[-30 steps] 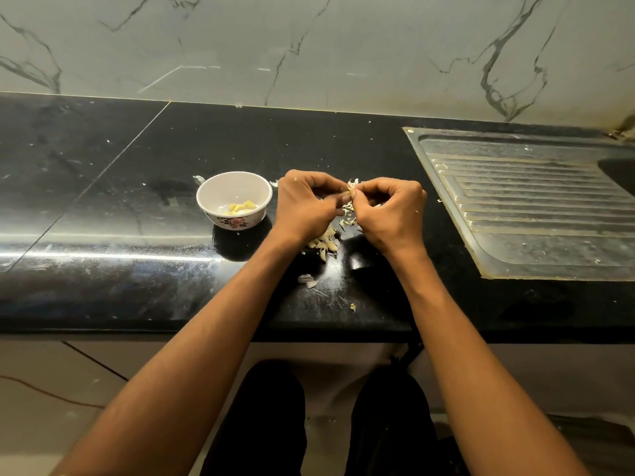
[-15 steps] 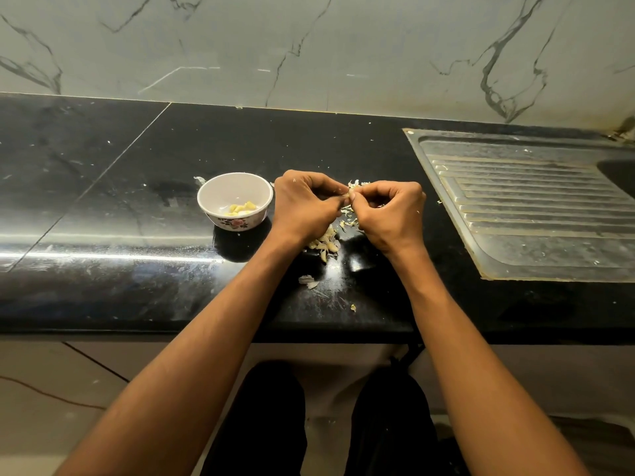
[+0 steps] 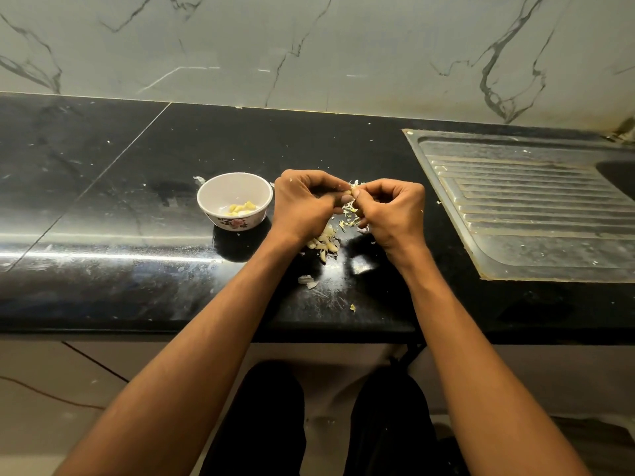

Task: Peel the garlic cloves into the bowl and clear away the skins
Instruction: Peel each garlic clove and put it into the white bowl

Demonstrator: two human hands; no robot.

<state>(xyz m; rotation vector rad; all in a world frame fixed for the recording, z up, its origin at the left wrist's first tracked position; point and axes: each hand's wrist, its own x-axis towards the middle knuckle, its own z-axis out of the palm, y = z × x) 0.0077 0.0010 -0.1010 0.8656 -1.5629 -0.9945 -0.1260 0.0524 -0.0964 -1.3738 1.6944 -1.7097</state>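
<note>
Both hands are raised just above the black polished stone countertop (image 3: 103,207), meeting fingertip to fingertip. The left hand (image 3: 302,204) has its fingers curled and pinches a small pale garlic clove (image 3: 347,193) at the point where the 2 hands meet. The right hand (image 3: 391,211) is likewise curled, its thumb and forefinger closed on the same clove from the opposite side. The clove is largely hidden by the fingertips; how much skin remains on it cannot be told.

A small white ceramic bowl with a floral pattern on its outer wall (image 3: 220,192) stands on the countertop just beside the left hand, on its left. Several yellowish peeled garlic cloves (image 3: 242,207) lie in the bottom of it.

Directly beneath and between the hands lies a loose scatter of thin whitish garlic skins (image 3: 350,218). A cluster of pale unpeeled garlic cloves (image 3: 324,242) rests on the countertop below the left wrist. 2 further scraps of skin (image 3: 308,281) lie nearer the counter's front edge, apart from the main scatter.

A ribbed stainless-steel sink drainboard (image 3: 536,207) is set into the countertop to the right, well apart from the hands. A white marble-patterned wall (image 3: 309,46) runs behind the counter.
</note>
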